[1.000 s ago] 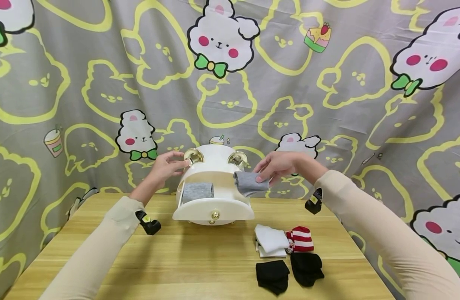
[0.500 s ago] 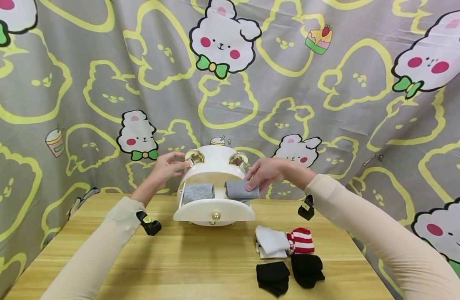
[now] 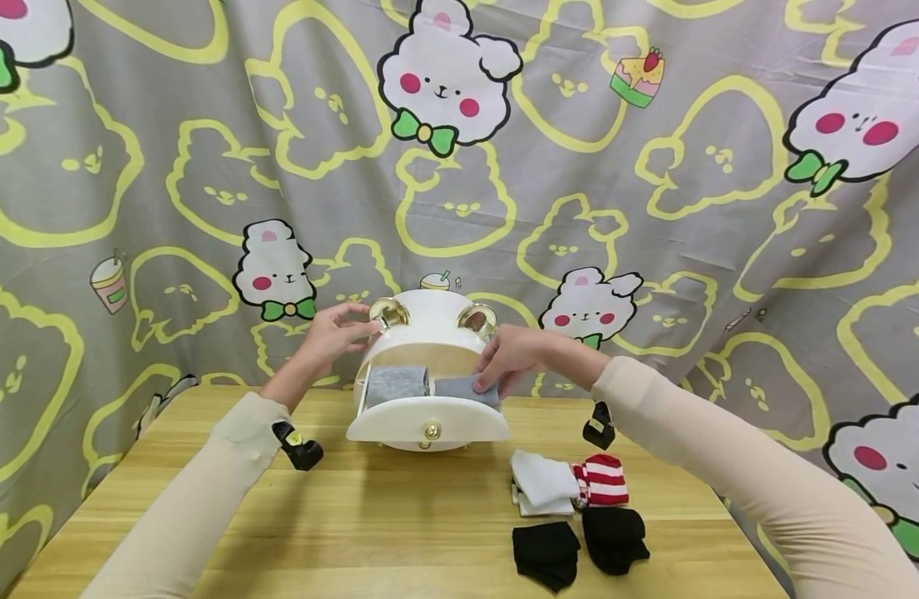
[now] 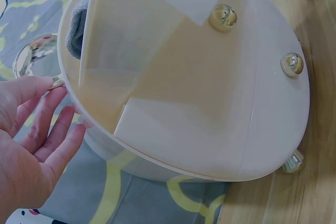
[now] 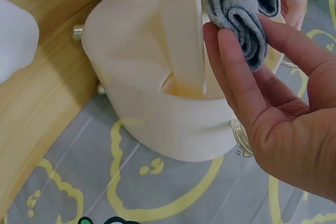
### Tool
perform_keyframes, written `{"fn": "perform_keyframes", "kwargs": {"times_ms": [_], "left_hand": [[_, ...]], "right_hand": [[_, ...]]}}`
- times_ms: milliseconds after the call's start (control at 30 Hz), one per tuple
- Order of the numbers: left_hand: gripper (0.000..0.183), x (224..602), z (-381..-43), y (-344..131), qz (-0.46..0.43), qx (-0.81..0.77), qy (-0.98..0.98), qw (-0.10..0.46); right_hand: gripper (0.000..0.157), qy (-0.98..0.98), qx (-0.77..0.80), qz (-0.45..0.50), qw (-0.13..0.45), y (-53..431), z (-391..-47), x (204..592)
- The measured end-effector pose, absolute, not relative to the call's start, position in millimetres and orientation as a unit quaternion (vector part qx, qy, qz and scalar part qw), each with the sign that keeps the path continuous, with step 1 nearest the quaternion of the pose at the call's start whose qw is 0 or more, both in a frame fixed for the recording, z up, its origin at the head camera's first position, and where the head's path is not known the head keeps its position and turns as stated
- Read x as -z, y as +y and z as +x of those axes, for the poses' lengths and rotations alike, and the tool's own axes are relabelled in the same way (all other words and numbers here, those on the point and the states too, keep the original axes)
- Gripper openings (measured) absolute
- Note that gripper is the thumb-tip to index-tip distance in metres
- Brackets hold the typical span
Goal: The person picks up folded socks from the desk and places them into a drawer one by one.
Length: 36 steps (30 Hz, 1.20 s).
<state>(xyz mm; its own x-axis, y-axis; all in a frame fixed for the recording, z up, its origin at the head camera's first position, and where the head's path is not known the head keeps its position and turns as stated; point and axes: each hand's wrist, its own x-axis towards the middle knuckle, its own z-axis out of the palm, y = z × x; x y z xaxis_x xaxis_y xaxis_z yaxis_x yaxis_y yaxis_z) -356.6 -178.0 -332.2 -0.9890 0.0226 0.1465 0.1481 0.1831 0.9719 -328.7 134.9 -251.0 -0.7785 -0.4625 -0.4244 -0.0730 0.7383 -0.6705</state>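
A white rounded storage box (image 3: 429,320) with two gold rings on top stands on the table, its upper drawer (image 3: 395,423) pulled out. My left hand (image 3: 335,334) pinches the base of the left gold ring (image 4: 25,61) between thumb and fingertip, the other fingers spread beside the box. In my right hand (image 3: 513,356), thumb and fingers grip a folded grey sock (image 5: 244,30) in the right half of the drawer; the drawer front hides its lower part. Another folded grey sock (image 3: 396,383) lies in the drawer's left half.
Front right on the wooden table (image 3: 317,532) lie folded socks: a white pair (image 3: 543,484), a red-and-white striped pair (image 3: 605,481) and two black bundles, one left (image 3: 545,553) and one right (image 3: 615,539). A patterned grey curtain (image 3: 459,225) hangs close behind the box.
My right hand has moved left and down with the grey sock, from beside the box into the drawer's right half. My left hand has stayed at the gold ring.
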Motion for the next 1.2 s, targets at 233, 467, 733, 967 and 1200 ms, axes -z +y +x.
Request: {"fn": "perform_keyframes", "kwargs": {"times_ms": [233, 467, 733, 967, 1200], "left_hand": [[0.052, 332.1, -356.4, -177.8, -0.059, 0.636, -0.768, 0.049], [0.050, 331.7, -357.0, -178.1, -0.061, 0.641, -0.763, 0.050], [0.051, 331.5, -356.1, -177.3, -0.056, 0.635, -0.769, 0.051], [0.051, 331.9, -355.3, -177.0, -0.052, 0.633, -0.770, 0.051], [0.050, 332.1, -355.6, -176.8, -0.052, 0.638, -0.767, 0.051]], "right_hand": [[0.014, 0.883, 0.343, -0.158, 0.278, 127.7, -327.2, 259.1], [0.015, 0.885, 0.365, -0.161, 0.241, 124.8, -326.2, 270.4], [0.017, 0.896, 0.361, -0.167, 0.198, 123.7, -324.3, 275.8], [0.016, 0.907, 0.347, -0.170, 0.168, 121.7, -323.1, 275.7], [0.014, 0.915, 0.334, -0.173, 0.148, 120.8, -322.7, 276.2]]}}
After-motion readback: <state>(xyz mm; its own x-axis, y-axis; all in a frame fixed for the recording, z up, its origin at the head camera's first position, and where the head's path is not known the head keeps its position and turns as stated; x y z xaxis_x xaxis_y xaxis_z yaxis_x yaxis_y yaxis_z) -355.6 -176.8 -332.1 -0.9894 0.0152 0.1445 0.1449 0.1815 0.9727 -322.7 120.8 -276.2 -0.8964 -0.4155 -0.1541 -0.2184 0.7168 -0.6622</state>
